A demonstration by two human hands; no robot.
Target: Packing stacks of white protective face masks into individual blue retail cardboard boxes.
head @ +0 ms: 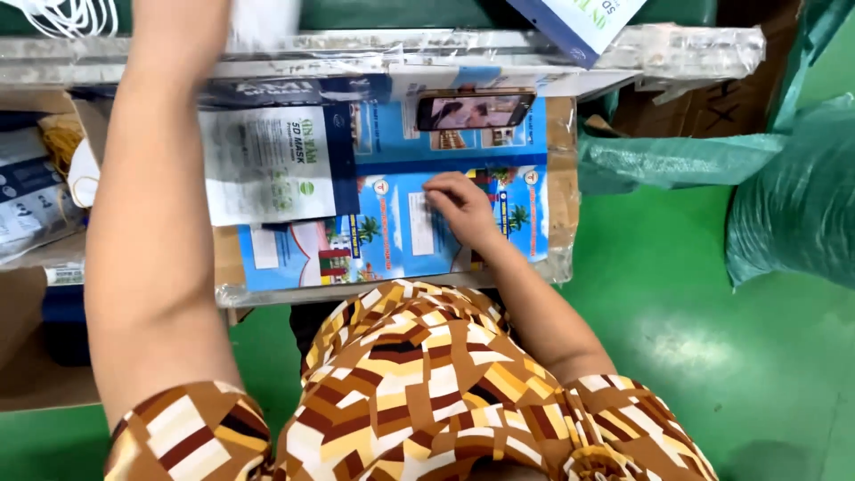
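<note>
Head view: my right grip [459, 203] rests fingertips-down, holding nothing, on the blue printed sheet [392, 233] covering the table [561, 191]. A white-and-blue pack [267, 165] lies flat just left of it. A phone [474, 110] lies beyond. My left grip reaches up out of frame; state cannot be told.
</note>
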